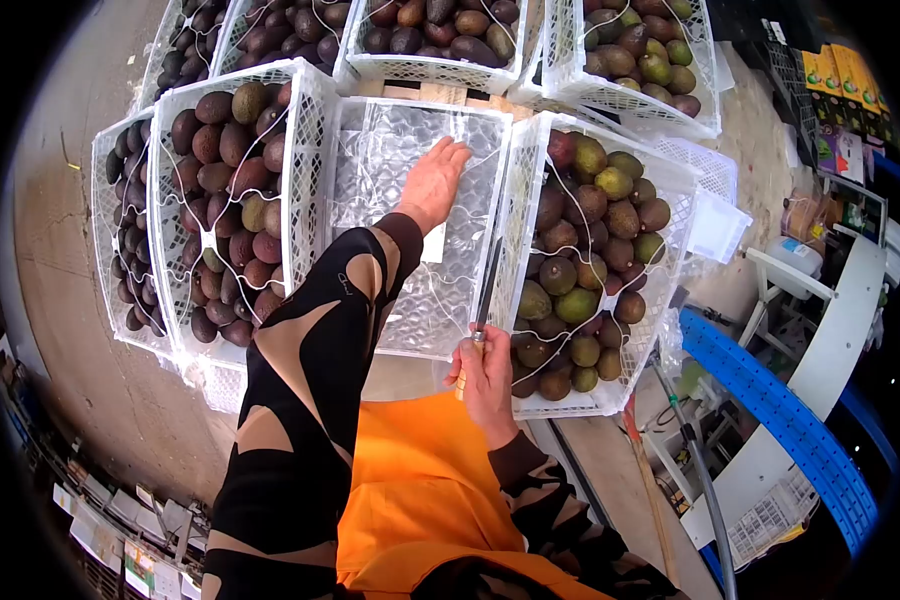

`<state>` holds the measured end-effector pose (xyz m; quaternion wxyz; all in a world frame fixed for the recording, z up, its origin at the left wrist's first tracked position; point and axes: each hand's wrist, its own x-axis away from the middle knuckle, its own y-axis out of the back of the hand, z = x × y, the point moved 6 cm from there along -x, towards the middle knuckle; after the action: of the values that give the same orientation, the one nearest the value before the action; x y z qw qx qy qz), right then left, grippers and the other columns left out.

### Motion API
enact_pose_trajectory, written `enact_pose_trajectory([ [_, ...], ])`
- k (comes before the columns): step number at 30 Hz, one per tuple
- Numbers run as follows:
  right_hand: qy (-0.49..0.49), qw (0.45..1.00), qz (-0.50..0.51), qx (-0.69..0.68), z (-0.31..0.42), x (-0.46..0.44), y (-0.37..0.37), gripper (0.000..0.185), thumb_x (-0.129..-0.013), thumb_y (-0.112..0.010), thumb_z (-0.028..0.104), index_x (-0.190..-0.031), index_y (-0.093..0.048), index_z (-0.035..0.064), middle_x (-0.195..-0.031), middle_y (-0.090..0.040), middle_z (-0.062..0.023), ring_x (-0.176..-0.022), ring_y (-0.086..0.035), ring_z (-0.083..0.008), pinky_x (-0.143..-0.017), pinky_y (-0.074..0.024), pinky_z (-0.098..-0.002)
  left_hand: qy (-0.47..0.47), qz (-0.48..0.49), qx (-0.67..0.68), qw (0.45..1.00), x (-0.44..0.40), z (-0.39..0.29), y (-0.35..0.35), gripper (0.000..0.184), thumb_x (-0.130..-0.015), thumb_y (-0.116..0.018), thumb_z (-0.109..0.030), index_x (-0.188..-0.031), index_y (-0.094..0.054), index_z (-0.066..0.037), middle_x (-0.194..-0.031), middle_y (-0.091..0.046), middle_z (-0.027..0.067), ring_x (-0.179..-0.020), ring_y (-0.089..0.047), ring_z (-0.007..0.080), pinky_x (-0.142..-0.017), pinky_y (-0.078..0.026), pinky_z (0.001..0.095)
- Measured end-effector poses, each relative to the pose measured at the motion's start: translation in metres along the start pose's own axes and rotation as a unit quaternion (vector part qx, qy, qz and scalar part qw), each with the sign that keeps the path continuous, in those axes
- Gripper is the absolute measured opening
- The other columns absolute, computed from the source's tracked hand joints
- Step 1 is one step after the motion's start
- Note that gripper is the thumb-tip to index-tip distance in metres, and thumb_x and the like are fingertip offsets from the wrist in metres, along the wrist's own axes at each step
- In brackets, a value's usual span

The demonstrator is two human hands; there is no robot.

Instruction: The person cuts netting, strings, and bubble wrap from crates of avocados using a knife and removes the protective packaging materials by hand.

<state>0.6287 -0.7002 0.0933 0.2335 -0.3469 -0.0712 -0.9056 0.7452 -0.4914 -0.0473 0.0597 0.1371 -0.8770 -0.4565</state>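
Crate (pixel 423 340) in the center of the frame, white, with a clear bubbled plastic sheet (pixel 370 170) and thin white cord (pixel 440 290) over it. White label (pixel 434 243) near its middle. My left hand (pixel 433 188) is over the sheet's upper part, spread wide with fingers extended; contact: cannot tell. My right hand (pixel 487 385), at the crate's near edge, is closed narrow around the wooden handle of a knife (pixel 472 365); blade points up the frame, along the crate's right side. Avocado crate (pixel 525 235) just beside, right; another avocado crate (pixel 305 170) just beside, left. More filled crates (pixel 435 70) across the top. Orange apron (pixel 420 480) at lower center.
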Motion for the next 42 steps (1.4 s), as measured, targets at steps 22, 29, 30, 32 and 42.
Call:
enact_pose_trajectory([
  [22, 0.017, 0.931, -0.214, 0.294, -0.021, -0.173, 0.004, 0.042, -0.099, -0.042, 0.026, -0.135, -0.047, 0.0038, -0.098, -0.066, -0.0250, -0.093, -0.062, -0.0417, -0.083, -0.0471, -0.0464, -0.163, 0.160, -0.122, 0.966, -0.053, 0.008, -0.006, 0.014, -0.085, -0.064, -0.024, -0.095, -0.068, -0.015, -0.105, -0.060, 0.0006, -0.119, -0.044, 0.0256, -0.103, -0.030, 0.0461],
  [29, 0.046, 0.893, -0.220, 0.390, 0.000, -0.172, 0.005, 0.040, -0.099, -0.044, 0.026, -0.131, -0.052, 0.0039, -0.097, -0.066, -0.0254, -0.092, -0.063, -0.0414, -0.083, -0.0472, -0.0462, -0.143, 0.132, -0.016, 0.981, -0.046, 0.015, 0.000, 0.011, -0.084, -0.062, -0.014, -0.094, -0.065, -0.012, -0.107, -0.059, 0.0031, -0.123, -0.043, 0.0295, -0.100, -0.035, 0.0437],
  [30, 0.048, 0.890, -0.223, 0.395, 0.003, -0.172, 0.004, 0.040, -0.099, -0.044, 0.026, -0.132, -0.052, 0.0042, -0.096, -0.066, -0.0251, -0.091, -0.063, -0.0401, -0.083, -0.0473, -0.0448, -0.140, 0.138, 0.002, 0.980, -0.045, 0.018, 0.000, 0.011, -0.083, -0.061, -0.012, -0.094, -0.064, -0.011, -0.108, -0.059, 0.0035, -0.124, -0.042, 0.0305, -0.100, -0.036, 0.0435],
  [32, 0.029, 0.882, -0.203, 0.423, 0.004, -0.169, -0.003, 0.039, -0.099, -0.044, 0.027, -0.131, -0.053, 0.0046, -0.099, -0.065, -0.0251, -0.092, -0.063, -0.0401, -0.082, -0.0474, -0.0452, -0.148, 0.121, 0.065, 0.979, -0.038, 0.032, 0.001, 0.011, -0.083, -0.060, -0.009, -0.094, -0.062, -0.009, -0.110, -0.060, 0.0034, -0.126, -0.041, 0.0317, -0.101, -0.037, 0.0440],
  [42, 0.167, 0.767, -0.119, 0.608, 0.123, -0.167, -0.048, 0.030, -0.094, -0.052, 0.024, -0.120, -0.059, 0.0104, -0.089, -0.066, -0.0237, -0.083, -0.065, -0.0389, -0.072, -0.0505, -0.0477, 0.080, -0.028, -0.015, 0.996, -0.009, 0.026, -0.006, 0.017, -0.092, -0.051, -0.020, -0.106, -0.060, -0.015, -0.127, -0.052, 0.0242, -0.122, -0.045, 0.0427, -0.102, -0.037, 0.0456],
])
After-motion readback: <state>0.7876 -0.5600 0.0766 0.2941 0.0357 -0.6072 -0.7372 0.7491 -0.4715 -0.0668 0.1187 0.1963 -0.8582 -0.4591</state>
